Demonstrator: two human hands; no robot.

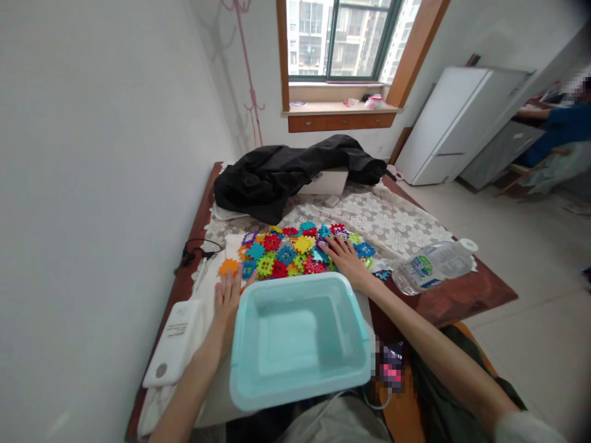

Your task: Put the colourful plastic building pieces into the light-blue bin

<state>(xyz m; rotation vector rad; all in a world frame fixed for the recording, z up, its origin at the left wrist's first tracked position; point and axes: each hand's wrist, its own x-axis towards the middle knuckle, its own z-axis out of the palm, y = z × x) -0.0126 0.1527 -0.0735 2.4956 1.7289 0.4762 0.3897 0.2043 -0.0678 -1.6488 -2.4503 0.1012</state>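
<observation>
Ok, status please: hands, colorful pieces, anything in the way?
Left hand open, beside colorful pieces. Right hand spread on them. Light-blue basin on the near side, perhaps in the way; bottle off right.

the right hand point(345, 257) partly covers the colorful plastic pieces point(286, 253).

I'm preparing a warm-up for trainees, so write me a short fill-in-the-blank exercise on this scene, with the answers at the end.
1. The solid, notched plastic piece just beyond the fingertips of the bare left hand is ____.
2. To the right of the bare right hand is a labelled, clear plastic ____.
3. The pale turquoise, rectangular plastic basin is ____ the two forearms.
4. The crumpled garment across the far end of the table is ____.

Missing words: orange; bottle; between; black.
</observation>
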